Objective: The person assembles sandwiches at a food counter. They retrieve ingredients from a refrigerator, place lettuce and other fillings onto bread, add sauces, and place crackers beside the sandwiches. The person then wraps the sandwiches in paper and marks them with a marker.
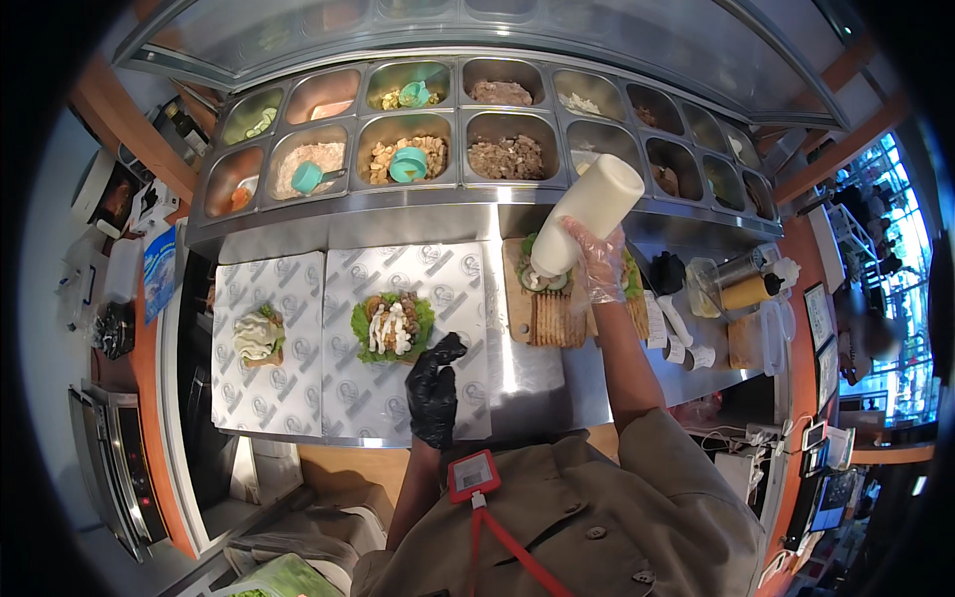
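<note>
My right hand (600,261), in a clear plastic glove, is closed around a white squeeze bottle (597,204). The bottle is tilted, its nozzle down at an open sandwich (553,298) with cucumber slices, greens and grill-marked toast on a wooden board (518,316). In a black glove, my left hand (434,390) is loosely curled with a gap between thumb and forefinger, and nothing shows in it. Just up and left of it, lettuce topped with filling and white sauce (392,326) lies on printed paper (438,274). Further left, another sauce-topped portion (259,335) sits on its own sheet (288,398).
Two rows of steel food pans (455,186) run along the back, several holding fillings and turquoise scoops (408,164). On the right stand a clear container (703,289), a yellow sauce bottle (748,292) and a black-handled tool (668,271). A glass cover (418,45) hangs above.
</note>
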Tool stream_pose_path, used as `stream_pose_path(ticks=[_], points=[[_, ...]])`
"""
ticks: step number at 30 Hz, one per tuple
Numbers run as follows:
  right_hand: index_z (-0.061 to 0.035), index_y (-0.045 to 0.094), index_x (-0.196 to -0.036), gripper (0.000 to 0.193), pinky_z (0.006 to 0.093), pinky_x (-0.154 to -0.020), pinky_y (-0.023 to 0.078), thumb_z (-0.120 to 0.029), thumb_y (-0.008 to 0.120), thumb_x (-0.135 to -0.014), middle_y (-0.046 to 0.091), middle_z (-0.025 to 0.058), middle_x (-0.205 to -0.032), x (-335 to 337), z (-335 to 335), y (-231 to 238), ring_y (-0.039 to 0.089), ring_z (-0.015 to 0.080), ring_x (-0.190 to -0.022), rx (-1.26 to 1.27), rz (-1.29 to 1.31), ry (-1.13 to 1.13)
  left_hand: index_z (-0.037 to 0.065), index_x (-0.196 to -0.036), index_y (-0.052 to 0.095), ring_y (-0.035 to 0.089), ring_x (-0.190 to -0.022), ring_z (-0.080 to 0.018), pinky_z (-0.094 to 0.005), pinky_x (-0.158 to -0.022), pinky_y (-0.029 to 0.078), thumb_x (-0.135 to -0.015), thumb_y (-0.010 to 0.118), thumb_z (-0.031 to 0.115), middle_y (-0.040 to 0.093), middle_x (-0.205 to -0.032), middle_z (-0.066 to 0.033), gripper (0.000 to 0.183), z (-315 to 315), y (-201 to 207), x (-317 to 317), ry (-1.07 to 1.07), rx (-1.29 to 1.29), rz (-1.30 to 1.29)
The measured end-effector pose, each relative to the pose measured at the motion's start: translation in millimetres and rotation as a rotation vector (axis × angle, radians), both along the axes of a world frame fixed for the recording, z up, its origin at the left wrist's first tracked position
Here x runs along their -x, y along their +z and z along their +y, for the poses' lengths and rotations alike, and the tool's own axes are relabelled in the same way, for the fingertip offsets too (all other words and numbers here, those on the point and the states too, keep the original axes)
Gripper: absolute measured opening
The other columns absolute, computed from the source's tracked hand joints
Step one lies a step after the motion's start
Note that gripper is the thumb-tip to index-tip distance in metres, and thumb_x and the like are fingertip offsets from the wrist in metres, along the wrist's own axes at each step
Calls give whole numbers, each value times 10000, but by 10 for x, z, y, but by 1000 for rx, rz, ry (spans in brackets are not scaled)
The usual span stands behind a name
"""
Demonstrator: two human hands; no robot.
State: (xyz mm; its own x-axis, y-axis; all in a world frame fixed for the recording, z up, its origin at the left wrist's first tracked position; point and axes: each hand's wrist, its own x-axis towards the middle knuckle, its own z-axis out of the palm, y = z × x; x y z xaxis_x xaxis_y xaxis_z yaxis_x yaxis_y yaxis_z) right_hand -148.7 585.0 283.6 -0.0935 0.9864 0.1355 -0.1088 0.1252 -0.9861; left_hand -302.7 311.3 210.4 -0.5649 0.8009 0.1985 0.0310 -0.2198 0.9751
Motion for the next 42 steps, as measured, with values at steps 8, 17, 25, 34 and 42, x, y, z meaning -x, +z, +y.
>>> stream_pose_path(ticks=[8, 17, 25, 34, 42], points=[[14, 604, -1177, 453, 305, -796, 534, -30, 814, -778, 675, 86, -1047, -43, 167, 152, 654, 169, -904, -55, 259, -68, 18, -1155, 686, 674, -1091, -279, -371, -992, 500, -732, 428, -151, 717, -1130, -150, 523, 186, -461, -380, -131, 173, 318], [12, 625, -1158, 449, 310, -820, 541, -21, 825, -757, 682, 90, -1054, -288, 295, 62, 658, 175, -916, -65, 203, -152, 142, -1204, 679, 672, -995, -290, -410, -883, 531, -803, 489, -31, 731, -1048, -63, 476, 373, -530, -540, -184, 266, 429], [10, 634, -1149, 472, 314, -823, 535, -6, 839, -724, 688, 87, -1030, -420, 437, 55, 660, 182, -896, -148, 261, -187, 37, -1218, 664, 692, -994, -263, -359, -902, 532, -767, 439, -137, 726, -1057, -132, 534, 418, -600, -520, -195, 246, 441], [12, 650, -1106, 424, 301, -778, 526, -63, 856, -743, 691, 76, -1018, -749, 348, 35, 645, 154, -882, -162, 266, -210, 134, -1213, 677, 692, -997, -282, -401, -905, 540, -784, 448, -77, 734, -1054, -88, 531, 500, -527, -493, -179, 255, 384], [4, 608, -1126, 416, 350, -812, 580, -27, 811, -765, 673, 91, -1000, -1323, 346, 21, 674, 208, -888, -40, 75, -198, 139, -1230, 679, 689, -997, -291, -387, -873, 545, -857, 535, -1, 721, -1072, -117, 423, 636, -456, -713, -187, 333, 457]])
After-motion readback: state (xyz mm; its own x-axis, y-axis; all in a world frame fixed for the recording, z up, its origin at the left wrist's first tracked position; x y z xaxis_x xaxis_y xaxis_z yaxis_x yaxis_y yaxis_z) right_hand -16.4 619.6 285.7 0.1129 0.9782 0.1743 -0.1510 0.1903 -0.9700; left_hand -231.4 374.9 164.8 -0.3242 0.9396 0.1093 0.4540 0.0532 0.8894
